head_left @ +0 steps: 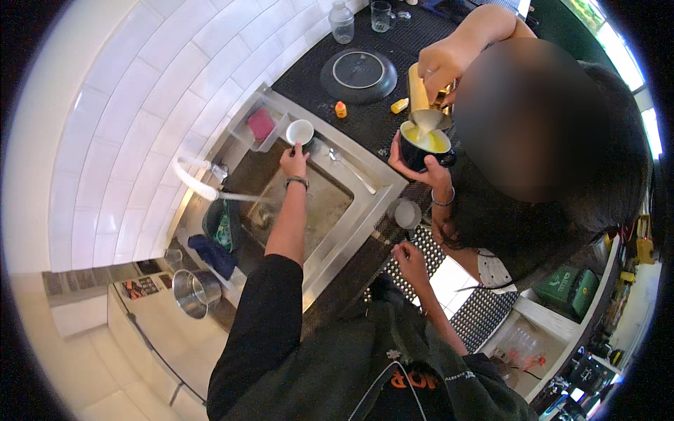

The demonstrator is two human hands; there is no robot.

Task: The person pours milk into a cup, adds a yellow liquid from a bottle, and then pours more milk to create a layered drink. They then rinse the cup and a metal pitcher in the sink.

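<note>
My left hand [295,161], with a bracelet at the wrist, reaches over the steel sink [330,203] and grips a small white cup [300,131] standing on the sink's far rim. My right hand [411,261] rests fingers-down on a black perforated mat [428,252] and holds nothing. A small steel cup [407,212] stands just beyond it. Across the counter another person tips a gold pitcher [420,95] with one hand, pouring yellow liquid into a dark cup [423,144] held in the other hand.
A white faucet [196,179] arcs over the sink. A pink sponge [261,123] lies in a tray beside the cup, a spoon [347,168] on the rim. A dark plate [358,74], bottle [342,21] and glass [380,15] sit on the far mat. A steel pot [195,291] stands lower left.
</note>
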